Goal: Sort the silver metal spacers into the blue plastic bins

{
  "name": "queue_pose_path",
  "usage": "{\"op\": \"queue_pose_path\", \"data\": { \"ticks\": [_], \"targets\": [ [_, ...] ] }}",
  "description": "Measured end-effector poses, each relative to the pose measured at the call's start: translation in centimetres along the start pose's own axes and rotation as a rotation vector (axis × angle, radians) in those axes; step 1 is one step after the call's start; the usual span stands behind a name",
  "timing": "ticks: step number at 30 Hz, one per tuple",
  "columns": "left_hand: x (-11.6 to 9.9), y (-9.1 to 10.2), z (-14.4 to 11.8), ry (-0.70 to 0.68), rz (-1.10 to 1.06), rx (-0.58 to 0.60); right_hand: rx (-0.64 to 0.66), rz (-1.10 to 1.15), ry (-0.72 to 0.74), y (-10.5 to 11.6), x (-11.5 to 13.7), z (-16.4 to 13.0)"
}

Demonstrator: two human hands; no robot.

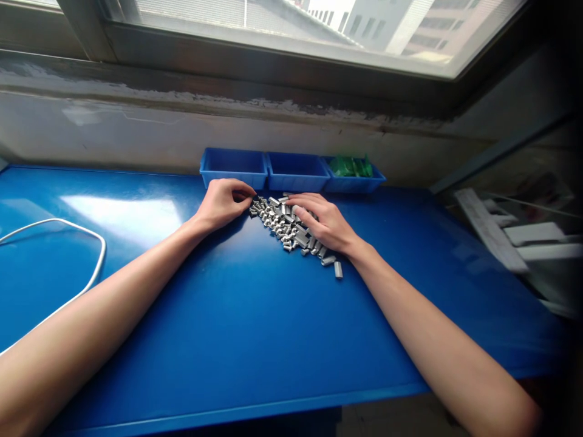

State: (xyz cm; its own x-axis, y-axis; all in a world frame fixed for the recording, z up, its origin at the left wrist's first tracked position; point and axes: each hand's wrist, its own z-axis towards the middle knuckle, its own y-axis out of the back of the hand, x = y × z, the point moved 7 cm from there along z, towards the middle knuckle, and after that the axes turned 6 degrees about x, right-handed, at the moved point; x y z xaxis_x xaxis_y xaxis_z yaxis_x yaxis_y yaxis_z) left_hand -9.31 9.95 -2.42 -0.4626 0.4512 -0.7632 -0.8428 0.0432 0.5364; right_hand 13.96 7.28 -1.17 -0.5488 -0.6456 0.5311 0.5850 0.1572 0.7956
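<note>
A heap of small silvery metal parts (283, 226), some like short screws and some like longer hex spacers, lies on the blue table. At the heap's upper left edge is my left hand (224, 199), its thumb and forefinger tips closed together in a pinch; whatever is between them is too small to make out. My right hand (322, 220) rests over the right side of the heap, fingers stretched out and touching the longer pieces, part of which it hides. A single hex spacer (338, 270) lies apart at the lower right.
Behind the heap stand a left blue bin (234, 178), a middle blue bin (298, 182) and a right blue bin (355, 184) holding green plastic packaging (350, 166). A white cable (101, 249) loops across the table's left side. Wall and window rise behind.
</note>
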Motion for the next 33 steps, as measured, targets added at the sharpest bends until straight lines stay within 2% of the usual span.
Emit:
{"op": "queue_pose_path", "data": {
  "ticks": [4, 11, 13, 16, 19, 24, 29, 33],
  "targets": [
    [-0.6, 0.1, 0.0, -0.058, 0.043, -0.014, -0.009, 0.005, -0.003, 0.1, 0.0, 0.0],
    [-2.8, 0.7, -0.1, -0.205, 0.061, -0.136, -0.022, 0.012, 0.005, 0.1, 0.0, 0.0],
    [-3.4, 1.1, 0.0, -0.226, 0.041, -0.209, -0.028, 0.010, 0.010, 0.1, 0.0, 0.0],
    [-3.2, 1.8, 0.3, -0.160, -0.015, -0.337, -0.030, 0.008, 0.009, 0.0, -0.2, 0.0],
    [-2.2, 2.2, 0.8, -0.081, -0.114, -0.393, -0.029, 0.012, 0.006, 0.0, -0.3, 0.0],
    [-2.0, 1.6, 1.2, -0.136, -0.154, -0.320, -0.026, 0.013, 0.007, 0.0, -0.3, 0.0],
    [-3.6, 1.0, 0.5, -0.266, 0.061, -0.235, -0.026, 0.008, 0.001, 0.1, -0.2, 0.0],
    [-3.7, -0.1, 0.1, -0.357, 0.226, -0.061, -0.019, 0.008, -0.003, 0.0, -0.1, 0.0]
  ]
}}
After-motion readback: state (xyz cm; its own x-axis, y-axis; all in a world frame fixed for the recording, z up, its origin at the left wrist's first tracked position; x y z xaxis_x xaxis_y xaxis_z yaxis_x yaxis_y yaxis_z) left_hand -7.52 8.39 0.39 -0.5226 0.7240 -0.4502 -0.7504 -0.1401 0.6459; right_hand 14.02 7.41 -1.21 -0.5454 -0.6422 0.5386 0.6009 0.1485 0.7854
